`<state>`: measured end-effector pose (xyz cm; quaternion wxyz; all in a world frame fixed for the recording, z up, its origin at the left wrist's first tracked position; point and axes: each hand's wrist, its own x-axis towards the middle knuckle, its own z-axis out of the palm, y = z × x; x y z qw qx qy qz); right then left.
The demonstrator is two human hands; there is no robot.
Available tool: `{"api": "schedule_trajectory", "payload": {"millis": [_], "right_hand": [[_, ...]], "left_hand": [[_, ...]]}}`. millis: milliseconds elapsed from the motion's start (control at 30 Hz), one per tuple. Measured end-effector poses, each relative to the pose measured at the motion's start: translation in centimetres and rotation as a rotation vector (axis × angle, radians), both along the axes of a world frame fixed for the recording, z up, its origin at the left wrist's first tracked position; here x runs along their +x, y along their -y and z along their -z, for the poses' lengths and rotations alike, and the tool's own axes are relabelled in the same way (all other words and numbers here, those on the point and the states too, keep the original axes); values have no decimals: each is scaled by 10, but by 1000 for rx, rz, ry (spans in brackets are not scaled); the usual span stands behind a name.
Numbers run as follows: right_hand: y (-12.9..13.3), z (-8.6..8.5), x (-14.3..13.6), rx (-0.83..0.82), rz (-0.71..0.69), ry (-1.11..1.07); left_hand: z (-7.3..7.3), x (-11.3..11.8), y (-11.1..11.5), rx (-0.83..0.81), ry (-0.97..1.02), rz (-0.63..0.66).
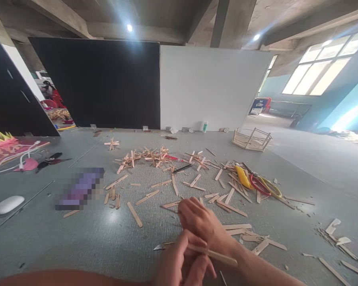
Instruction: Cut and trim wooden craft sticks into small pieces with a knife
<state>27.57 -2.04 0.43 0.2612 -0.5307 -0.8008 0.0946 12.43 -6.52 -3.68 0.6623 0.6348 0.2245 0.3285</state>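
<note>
My left hand, at the bottom centre, pinches a wooden craft stick that points to the right. Just above it, my right hand is curled with its back to the camera, and its fingertips are hidden. A pale stick lies close to its knuckles, and a thin dark tip shows beneath that stick. Beside my left fingers is a small pointed blade; what bears it is partly hidden. Loose craft sticks and crossed stick pieces are scattered around and beyond my hands.
Scissors and a yellow object lie to the right. A stick-built frame stands at the back right. A black pen and a red one lie centrally. Leftward are a white mouse and a blurred-out flat object.
</note>
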Motion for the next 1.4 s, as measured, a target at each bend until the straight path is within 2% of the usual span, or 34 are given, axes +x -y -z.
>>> {"api": "schedule_trajectory", "payload": {"millis": [100, 200, 300, 400, 567, 733, 867, 1067, 1267, 1400], "right_hand": [[15, -16, 24, -5, 130, -101], [34, -26, 37, -99, 218, -364], [50, -25, 39, -199, 283, -629], [57, -21, 38, -237, 320, -727], [60, -21, 40, -309, 291, -861], [60, -20, 46, -330, 227, -946], [57, -20, 51, -375, 185, -988], [56, -17, 53, -380, 57, -1045], [56, -17, 51, -331, 59, -1053], [56, -18, 50, -394, 92, -1038]], "left_hand": [[-11, 4, -11, -115, 69, -37], [-19, 6, -11, -146, 125, -24], [-20, 7, -12, -205, 134, 9], [-16, 8, -16, -235, 135, 14], [-12, 9, -19, -185, 161, 69], [-17, 9, -17, -222, 115, 123], [-20, 8, -20, -178, 86, 201], [-18, 8, -21, -180, 104, 225], [-21, 9, -22, -193, 118, 221], [-24, 9, -23, -190, 115, 228]]}}
